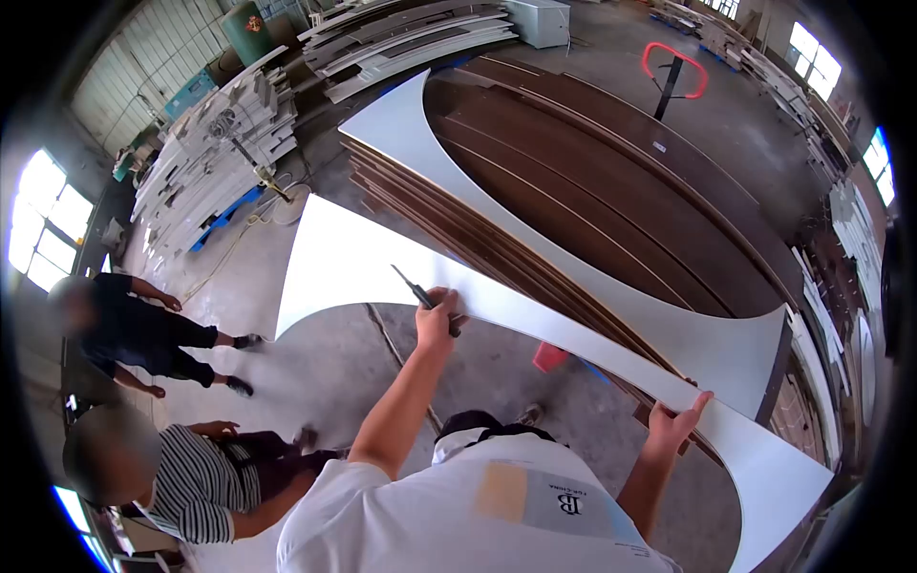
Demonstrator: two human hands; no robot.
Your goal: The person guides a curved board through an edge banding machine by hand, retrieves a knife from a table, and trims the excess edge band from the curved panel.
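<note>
A long white panel with curved cut-outs along its edge is held out in front of me at waist height, its wide ends flaring to left and right. My left hand is closed around a slim dark-handled tool with a thin pointed tip, and meets the panel's near edge. Whether its fingers also grip the panel is hidden. My right hand grips the panel's narrow part towards the right, thumb on top and the other fingers mostly underneath.
Beyond the panel lies a stack of brown boards with a white curved cut-out sheet on top. To the left are a person in dark clothes and a person in a striped shirt. A pile of offcuts stands further back.
</note>
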